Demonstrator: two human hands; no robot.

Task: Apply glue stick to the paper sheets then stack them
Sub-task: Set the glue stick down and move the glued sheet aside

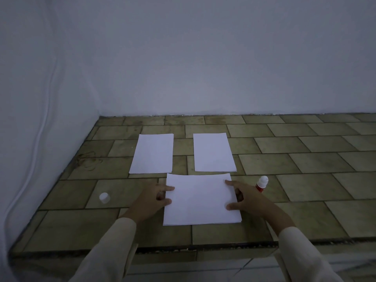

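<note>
Long cream sleeves (114, 247) — loose, plain — both arms.

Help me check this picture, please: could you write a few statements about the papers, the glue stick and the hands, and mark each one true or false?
1. Both hands touch the near paper. True: the left hand is at its left edge and the right hand at its right edge.
2. The glue stick lies flat, left of the near paper. False: the glue stick stands upright to the right of it, just behind the right hand.
3. Two more sheets lie side by side farther back. True: the left sheet and the right sheet lie apart, with bare counter between them.
4. The cap is on the glue stick. False: the cap sits on the counter, left of the left hand.
</note>
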